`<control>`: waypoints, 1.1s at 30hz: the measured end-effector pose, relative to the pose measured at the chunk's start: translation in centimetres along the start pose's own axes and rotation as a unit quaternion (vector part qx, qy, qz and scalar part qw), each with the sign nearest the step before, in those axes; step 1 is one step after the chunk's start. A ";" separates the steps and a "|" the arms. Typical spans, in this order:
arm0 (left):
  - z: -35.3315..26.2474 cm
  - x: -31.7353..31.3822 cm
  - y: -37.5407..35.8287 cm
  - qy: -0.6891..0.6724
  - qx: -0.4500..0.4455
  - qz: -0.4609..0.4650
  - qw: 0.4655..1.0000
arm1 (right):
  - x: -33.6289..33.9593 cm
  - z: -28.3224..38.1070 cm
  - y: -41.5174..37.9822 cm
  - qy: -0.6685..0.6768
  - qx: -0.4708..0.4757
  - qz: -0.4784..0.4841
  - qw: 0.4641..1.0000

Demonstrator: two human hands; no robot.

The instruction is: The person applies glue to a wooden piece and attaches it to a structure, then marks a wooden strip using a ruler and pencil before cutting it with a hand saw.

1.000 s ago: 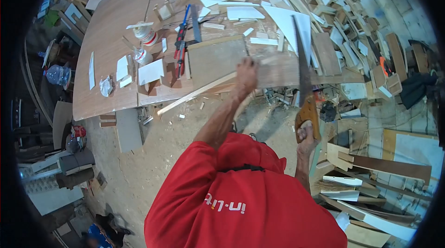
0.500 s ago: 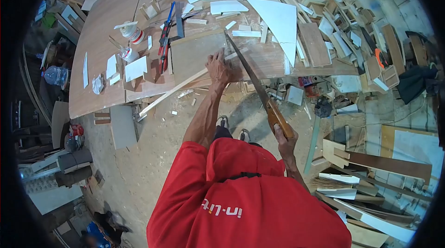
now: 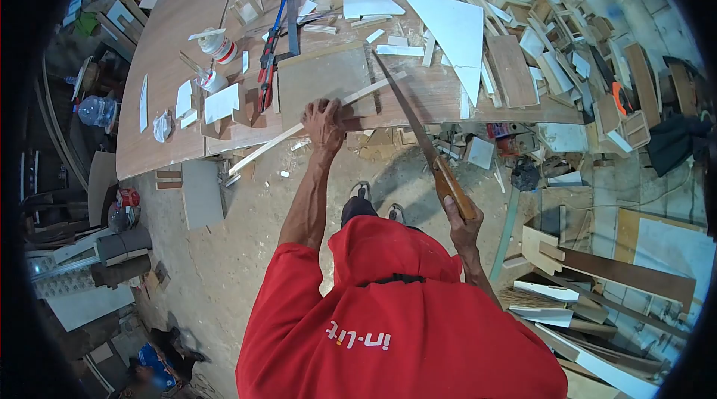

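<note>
My right hand is wrapped around the wooden handle of a handsaw. The long blade points forward over the table edge, its tip near the right side of a flat board. My left hand, fingers curled, presses a thin wooden strip against the board at the table's front edge. Slanting across the board, the strip has its far end beside the saw blade and its near end sticking out past the edge over the floor.
On the table are a red-and-blue bar clamp, a dark try square, two glue containers and white offcuts. A large white panel lies to the right. Wood scraps pile up beyond it, with more boards lower right.
My left hand has shifted left and back along the strip, uncovering more of it toward the saw. The saw stays in my right hand, in nearly the same place.
</note>
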State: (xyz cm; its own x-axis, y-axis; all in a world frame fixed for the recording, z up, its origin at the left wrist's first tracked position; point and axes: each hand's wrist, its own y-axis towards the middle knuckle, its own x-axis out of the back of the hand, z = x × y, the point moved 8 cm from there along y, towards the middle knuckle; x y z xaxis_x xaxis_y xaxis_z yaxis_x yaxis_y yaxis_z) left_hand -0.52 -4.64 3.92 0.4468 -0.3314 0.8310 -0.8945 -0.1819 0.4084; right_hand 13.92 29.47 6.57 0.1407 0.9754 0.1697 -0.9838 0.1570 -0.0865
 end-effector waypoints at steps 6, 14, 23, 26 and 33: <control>-3.3 -2.0 1.4 -0.050 -0.015 0.000 0.999 | 0.9 0.4 -0.5 0.004 0.002 -0.008 1.000; -3.7 -2.5 1.8 -0.071 -0.007 0.017 0.997 | 0.6 -0.5 -1.5 -0.005 -0.037 0.027 0.999; -4.6 -4.8 2.7 -0.062 -0.034 0.048 0.996 | 0.1 2.0 -2.3 -0.081 0.064 -0.022 0.994; -4.5 -6.0 3.1 -0.081 -0.009 0.050 0.995 | -0.5 1.4 -2.6 -0.026 0.011 0.006 1.000; -4.7 -5.4 3.1 -0.110 0.015 0.059 0.992 | -0.1 1.0 -3.6 -0.053 0.014 0.049 0.997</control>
State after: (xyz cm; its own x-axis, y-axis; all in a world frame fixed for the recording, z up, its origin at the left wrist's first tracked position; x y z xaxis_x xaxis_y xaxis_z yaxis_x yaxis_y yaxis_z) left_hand -5.78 0.93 2.49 0.3355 -0.5454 0.7681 -0.9411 -0.1567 0.2998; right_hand 17.36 28.64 7.88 0.0336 0.9638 0.2645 -0.9952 0.0565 -0.0796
